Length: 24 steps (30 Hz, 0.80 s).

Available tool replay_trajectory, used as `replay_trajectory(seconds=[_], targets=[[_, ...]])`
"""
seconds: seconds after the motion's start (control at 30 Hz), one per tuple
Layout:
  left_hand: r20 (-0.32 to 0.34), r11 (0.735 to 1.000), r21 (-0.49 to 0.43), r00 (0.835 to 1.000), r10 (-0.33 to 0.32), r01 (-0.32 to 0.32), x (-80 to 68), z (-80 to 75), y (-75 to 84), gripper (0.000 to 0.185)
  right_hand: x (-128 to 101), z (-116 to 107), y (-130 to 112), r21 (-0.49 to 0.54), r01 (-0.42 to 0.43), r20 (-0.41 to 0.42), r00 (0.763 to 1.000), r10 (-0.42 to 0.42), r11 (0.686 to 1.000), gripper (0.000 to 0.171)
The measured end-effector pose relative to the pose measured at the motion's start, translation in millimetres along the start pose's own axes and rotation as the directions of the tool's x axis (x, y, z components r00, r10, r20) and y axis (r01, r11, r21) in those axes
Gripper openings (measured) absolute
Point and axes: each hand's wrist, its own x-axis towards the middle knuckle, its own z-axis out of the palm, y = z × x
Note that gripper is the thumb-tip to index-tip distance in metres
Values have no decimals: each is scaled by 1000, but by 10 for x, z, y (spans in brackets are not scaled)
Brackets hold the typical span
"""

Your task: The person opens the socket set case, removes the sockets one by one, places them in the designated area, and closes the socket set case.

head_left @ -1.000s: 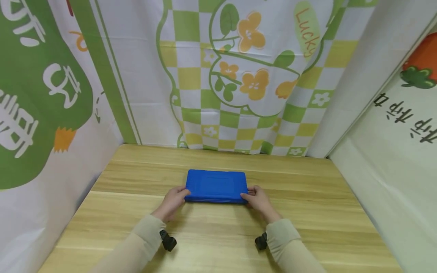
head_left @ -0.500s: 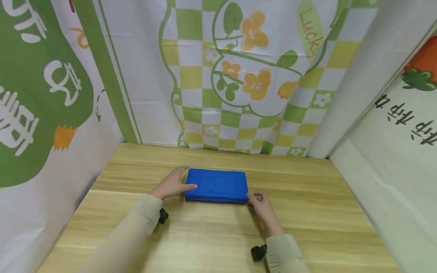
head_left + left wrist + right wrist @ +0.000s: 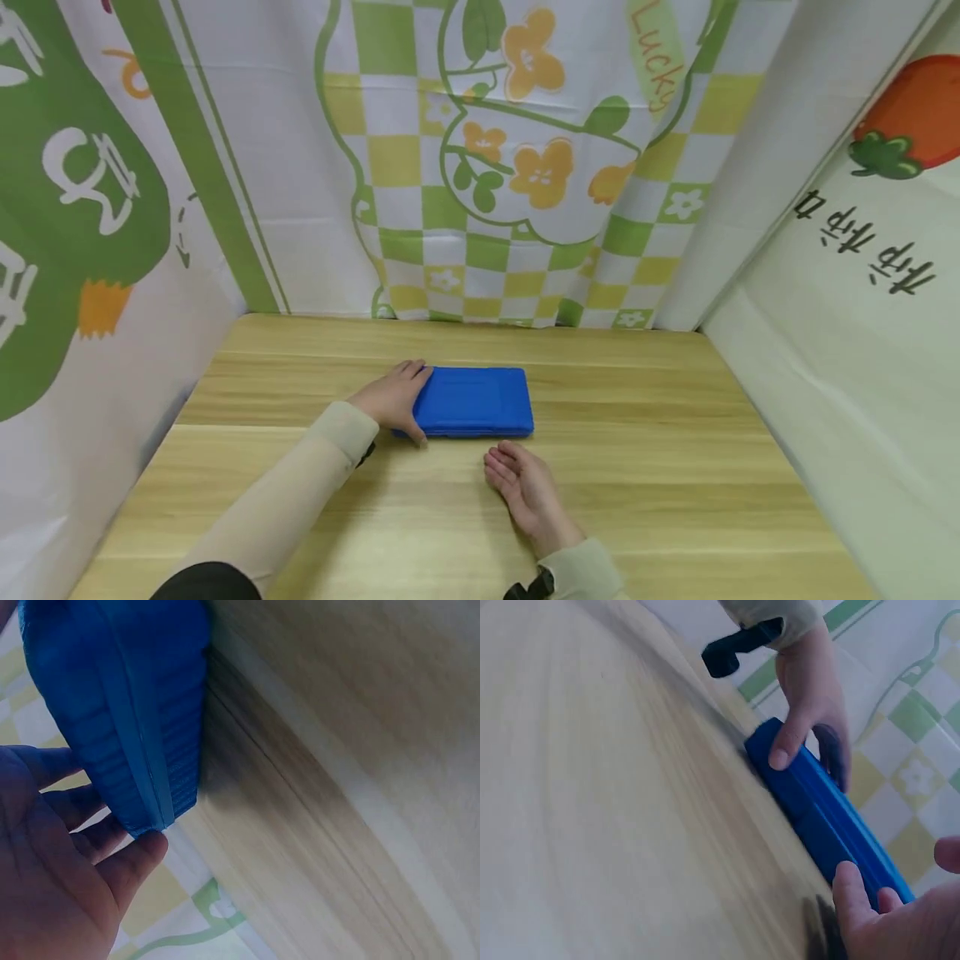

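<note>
A flat blue zippered case (image 3: 474, 402) lies on the wooden table (image 3: 675, 475), long side facing me. My left hand (image 3: 411, 402) grips its left end, with the thumb at the front corner and the fingers over the top. The right wrist view shows this grip on the blue case (image 3: 832, 817) by the left hand (image 3: 810, 742). The left wrist view shows the case's zipper edge (image 3: 127, 712) against the left hand (image 3: 97, 817). My right hand (image 3: 504, 458) rests palm up on the table just in front of the case, fingers relaxed, holding nothing.
Printed cloth with green checks and orange flowers (image 3: 487, 167) hangs close behind the table. More cloth closes off the left side (image 3: 75, 250) and the right side (image 3: 862, 292). Bare wood lies to the right of the case and in front of it.
My right hand let go of the case's front right corner and drew back, turning palm up on the table. My left hand moved from the front left corner to wrap the left end.
</note>
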Motion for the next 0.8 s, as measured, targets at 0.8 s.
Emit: replay_trajectory(seconds=[0.8], targets=[[26,1000,-5,1000,-10,10,5,-39,-73,120,230,367,219,330,-101,20,995,100,939,58]])
